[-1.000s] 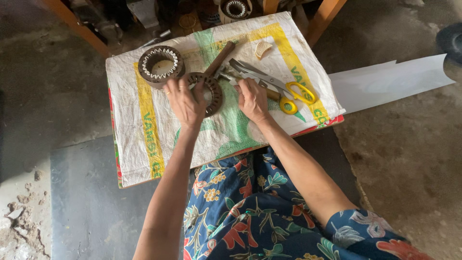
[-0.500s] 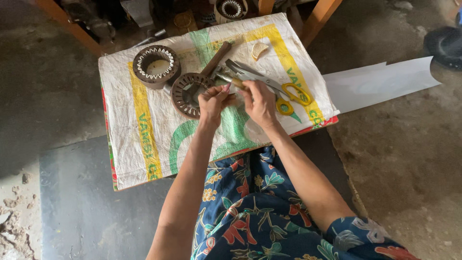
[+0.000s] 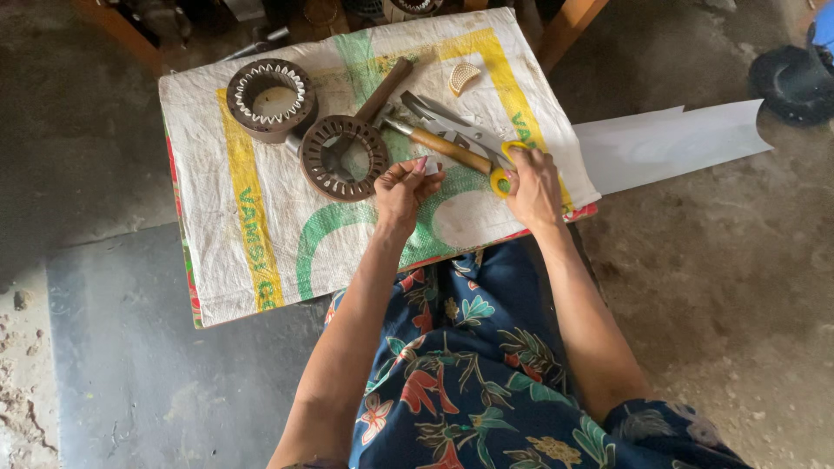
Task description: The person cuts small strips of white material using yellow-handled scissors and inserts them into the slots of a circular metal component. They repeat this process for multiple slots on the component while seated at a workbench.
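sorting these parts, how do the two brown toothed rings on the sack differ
The far ring is taller, with pale teeth and a pale centre; the near ring looks flatter, darker, and open through the middle. The near ring lies closer to the left hand. Both are round, brown and slotted inside.

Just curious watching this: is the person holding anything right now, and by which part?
The right hand grips the scissors at their yellow handle loops. The left hand pinches a small pale scrap at its edge between the fingers.

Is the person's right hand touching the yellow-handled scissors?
Touching. The head view shows the right hand lying over the yellow handles of the scissors, fingers on the loops, no gap between them.
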